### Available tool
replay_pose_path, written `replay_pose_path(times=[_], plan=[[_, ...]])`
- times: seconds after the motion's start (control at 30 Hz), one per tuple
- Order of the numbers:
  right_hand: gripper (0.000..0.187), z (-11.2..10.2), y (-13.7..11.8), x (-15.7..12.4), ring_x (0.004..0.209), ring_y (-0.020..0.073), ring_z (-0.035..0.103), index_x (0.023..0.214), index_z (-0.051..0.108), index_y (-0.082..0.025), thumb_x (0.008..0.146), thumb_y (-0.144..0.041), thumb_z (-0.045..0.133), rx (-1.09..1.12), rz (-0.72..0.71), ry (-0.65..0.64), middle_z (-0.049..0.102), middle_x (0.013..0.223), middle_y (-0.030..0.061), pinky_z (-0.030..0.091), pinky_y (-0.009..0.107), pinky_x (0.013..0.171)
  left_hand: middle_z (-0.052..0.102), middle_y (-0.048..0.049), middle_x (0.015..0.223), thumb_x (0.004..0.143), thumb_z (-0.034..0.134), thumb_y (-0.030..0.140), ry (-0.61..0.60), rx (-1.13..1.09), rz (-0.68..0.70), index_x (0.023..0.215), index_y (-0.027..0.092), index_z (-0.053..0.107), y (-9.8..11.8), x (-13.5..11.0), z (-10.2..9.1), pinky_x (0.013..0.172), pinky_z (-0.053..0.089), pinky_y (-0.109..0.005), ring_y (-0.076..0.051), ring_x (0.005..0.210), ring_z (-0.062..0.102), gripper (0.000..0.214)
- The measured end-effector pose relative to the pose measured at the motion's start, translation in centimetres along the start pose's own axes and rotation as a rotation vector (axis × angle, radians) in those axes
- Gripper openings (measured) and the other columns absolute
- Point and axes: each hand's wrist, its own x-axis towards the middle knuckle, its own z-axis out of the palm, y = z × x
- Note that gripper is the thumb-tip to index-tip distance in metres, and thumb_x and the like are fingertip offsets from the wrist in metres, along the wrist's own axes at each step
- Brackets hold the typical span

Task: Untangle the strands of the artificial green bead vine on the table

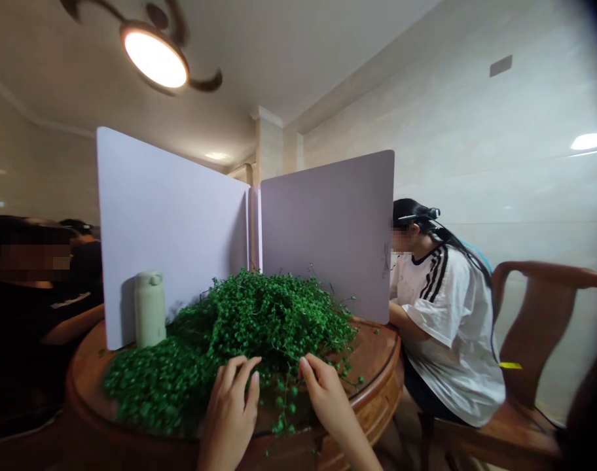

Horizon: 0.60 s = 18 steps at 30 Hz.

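The heap of green beaded vine lies as one mound on the round wooden tabletop, no part visibly set apart, with the left hand spread on its near edge and the right hand curled against it, any pinch impossible to tell.

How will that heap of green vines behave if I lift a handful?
The heap of beaded green vines will probably feel floppy: thin strands droop over the edge of the round wooden table beside the right hand. It likely weighs little for its bulk, as it looks loose and airy. The strands seem tangled, so a handful may drag others along.
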Motion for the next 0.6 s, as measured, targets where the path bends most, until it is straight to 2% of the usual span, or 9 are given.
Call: replay_pose_path(times=[0.1, 0.23, 0.33, 0.43, 0.6], plan=[[0.048, -0.4, -0.4, -0.1, 0.067, 0.0144, 0.041, 0.077, 0.048, -0.019, 0.104, -0.056, 0.035, 0.023, -0.005, -0.008, 0.043, 0.068, -0.0025, 0.028, 0.028, 0.065, 0.061, -0.0095, 0.126, 0.102, 0.047, 0.037, -0.020, 0.071, 0.001, 0.124, 0.028, 0.070, 0.4, -0.1, 0.0, 0.095, 0.053, -0.048, -0.027, 0.108, 0.061, 0.033], [0.039, -0.8, -0.9, -0.2, 0.064, 0.0141, 0.038, 0.084, 0.051, -0.020, 0.103, -0.050, 0.036, 0.062, 0.017, -0.034, 0.039, 0.066, -0.0040, 0.028, 0.028, 0.063, 0.059, -0.0101, 0.130, 0.103, 0.046, 0.037, -0.089, 0.094, -0.022, 0.123, 0.027, 0.070, 1.2, 0.0, -0.5, 0.095, 0.048, -0.047, -0.027, 0.109, 0.058, 0.032], [0.037, -0.9, -1.1, -0.4, 0.061, 0.0140, 0.036, 0.088, 0.052, -0.020, 0.104, -0.048, 0.036, 0.042, 0.023, -0.042, 0.037, 0.064, -0.0048, 0.027, 0.028, 0.061, 0.062, -0.0092, 0.124, 0.106, 0.040, 0.039, -0.146, 0.032, -0.039, 0.121, 0.027, 0.070, 1.9, 0.2, -1.2, 0.096, 0.044, -0.044, -0.026, 0.109, 0.057, 0.035], [0.035, -0.8, -1.3, -0.5, 0.062, 0.0142, 0.039, 0.089, 0.052, -0.020, 0.104, -0.047, 0.037, 0.004, 0.008, -0.040, 0.040, 0.063, -0.0044, 0.027, 0.028, 0.062, 0.065, -0.0078, 0.118, 0.107, 0.033, 0.045, -0.201, -0.111, 0.003, 0.123, 0.026, 0.066, 2.2, 0.3, -2.0, 0.096, 0.041, -0.042, -0.026, 0.111, 0.057, 0.042], [0.033, -0.5, -1.6, -0.6, 0.055, 0.0130, 0.037, 0.087, 0.051, -0.021, 0.104, -0.047, 0.040, -0.058, 0.020, -0.045, 0.038, 0.059, -0.0057, 0.023, 0.028, 0.058, 0.065, -0.0063, 0.095, 0.103, 0.018, 0.064, -0.246, -0.324, 0.102, 0.120, 0.022, 0.064, 2.3, 0.2, -2.8, 0.086, 0.038, -0.038, -0.025, 0.093, 0.058, 0.065]])
